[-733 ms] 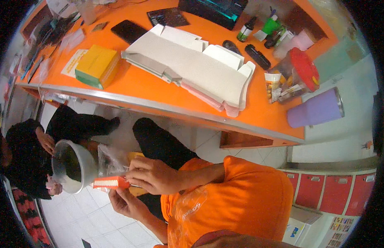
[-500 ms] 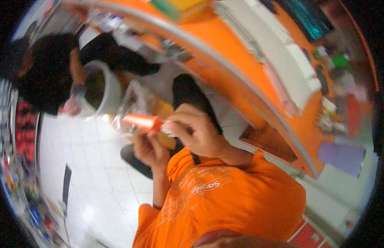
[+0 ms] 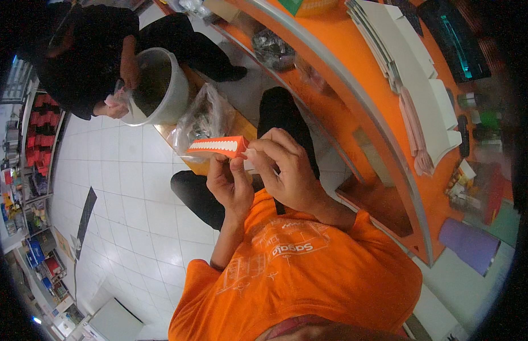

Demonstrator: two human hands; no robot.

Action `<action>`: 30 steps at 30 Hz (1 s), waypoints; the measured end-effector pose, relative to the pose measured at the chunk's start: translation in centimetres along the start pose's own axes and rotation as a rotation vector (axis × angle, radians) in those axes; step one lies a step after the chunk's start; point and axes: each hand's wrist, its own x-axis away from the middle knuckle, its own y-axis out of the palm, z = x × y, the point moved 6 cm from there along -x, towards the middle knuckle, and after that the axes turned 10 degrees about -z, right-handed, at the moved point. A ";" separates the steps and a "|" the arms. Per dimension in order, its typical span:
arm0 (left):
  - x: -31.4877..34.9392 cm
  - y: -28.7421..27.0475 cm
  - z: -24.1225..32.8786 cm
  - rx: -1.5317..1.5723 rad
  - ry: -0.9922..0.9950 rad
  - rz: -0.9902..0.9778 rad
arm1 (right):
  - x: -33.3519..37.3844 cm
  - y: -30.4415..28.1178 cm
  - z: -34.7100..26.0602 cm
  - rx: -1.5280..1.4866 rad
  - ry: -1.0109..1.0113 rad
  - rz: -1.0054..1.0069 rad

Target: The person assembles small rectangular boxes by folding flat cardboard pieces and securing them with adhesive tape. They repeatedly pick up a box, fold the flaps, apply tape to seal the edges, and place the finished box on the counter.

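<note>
A narrow orange packet (image 3: 239, 143) with a scalloped white band lies across my fingertips, in front of my chest. My left hand (image 3: 230, 184) pinches it from below, near its right end. At that same end my right hand (image 3: 284, 162) is closed, thumb against fingers, on a small whitish piece that looks like thin plastic or paper. Whether this piece is part of the packet I cannot tell. Just beyond the packet, a clear plastic bag (image 3: 210, 108) with dark contents rests on a yellowish wooden bench (image 3: 241, 124).
A large whitish bucket (image 3: 181, 85) stands on the far left, where a person in black (image 3: 85, 57) holds a clear bag at its rim. An orange counter (image 3: 332, 34) with a grey edge curves along my right. Stocked shelves (image 3: 39, 148) line the left.
The view has shifted and sharpened, so my hands and the packet appear slightly higher and farther right. Both hands keep their hold, and the packet now shows its scalloped band clearly.
</note>
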 end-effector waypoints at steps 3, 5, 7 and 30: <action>0.4 -0.3 -0.2 0.028 -0.089 -0.011 | 0.2 0.5 0.0 0.058 0.012 0.022; 0.6 -0.6 -0.4 0.057 -0.103 -0.002 | 0.1 0.8 -0.2 0.091 0.017 0.035; 0.8 -0.9 -1.2 0.123 -0.068 0.020 | 0.1 0.9 -0.3 0.097 0.013 0.043; -1.5 -5.6 -4.8 0.305 -0.224 0.048 | -0.9 -0.5 -2.3 -0.107 -0.214 0.252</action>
